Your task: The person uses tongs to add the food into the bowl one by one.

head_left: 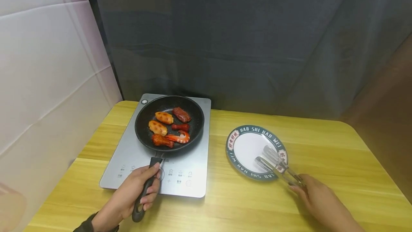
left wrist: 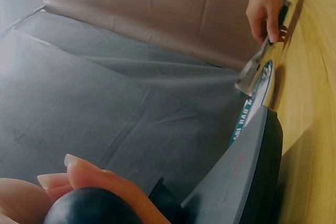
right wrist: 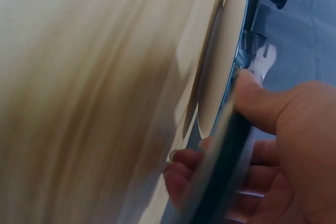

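Observation:
My left hand [head_left: 132, 192] grips the black handle [head_left: 137, 213] of a frying pan [head_left: 194, 117]. Inside the pan lie two chicken wings [head_left: 164, 117], a brown piece of meat [head_left: 181, 114], a drumstick [head_left: 162, 140], a smaller red drumstick [head_left: 180, 127] and a shrimp [head_left: 182, 137]. On the right, my right hand [head_left: 322, 198] holds tongs [head_left: 265, 164] with their arms spread and tips over a round plate [head_left: 246, 149]. The right wrist view shows the thumb and fingers around the tongs' blurred dark-green body [right wrist: 223, 171], beside the plate's edge.
Beneath the pan is a silver induction cooktop [head_left: 201, 153] with touch controls along its front. Everything stands on a yellow wood-grain table [head_left: 238, 207]. A dark curtain [head_left: 225, 46] hangs behind, and a pale sheet [head_left: 48, 63] rises at the left.

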